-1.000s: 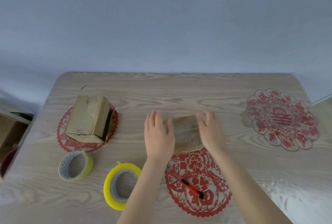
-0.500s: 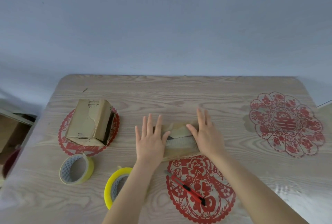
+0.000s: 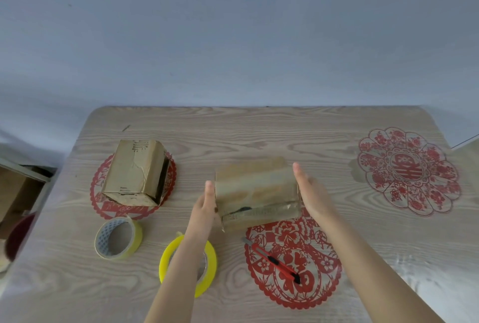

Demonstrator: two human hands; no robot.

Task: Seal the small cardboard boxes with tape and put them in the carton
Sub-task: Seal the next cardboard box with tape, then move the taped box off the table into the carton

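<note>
Nearest the lower edge, saw two bare forearms reaching up over a pale wood-grain table (image 3: 259,136). Found a bright yellow roll of tape (image 3: 165,265) lying flat under the left forearm. Just right of it, found a red utility knife with a black end (image 3: 274,262) lying slantwise on a red paper-cut medallion (image 3: 321,276); read the character 福 there. Noted a paler roll of tape with a dotted lining (image 3: 134,237) standing on edge further left.

Next, found the left hand (image 3: 204,208) and the right hand (image 3: 313,195) held flat, fingers straight and together, palms facing each other. Saw them set against the two ends of a small worn brown cardboard box (image 3: 256,188) at the table's middle. Could not read any print on it through the blur.

Beyond, leftward, saw a second small brown cardboard box (image 3: 134,172) on a round red paper-cut (image 3: 103,206), with dark print too small to read. Far right, read 囍 in a flower-shaped red paper-cut (image 3: 407,171). Off the table's left edge, glimpsed a brown cardboard carton (image 3: 15,193), partly cut off.
</note>
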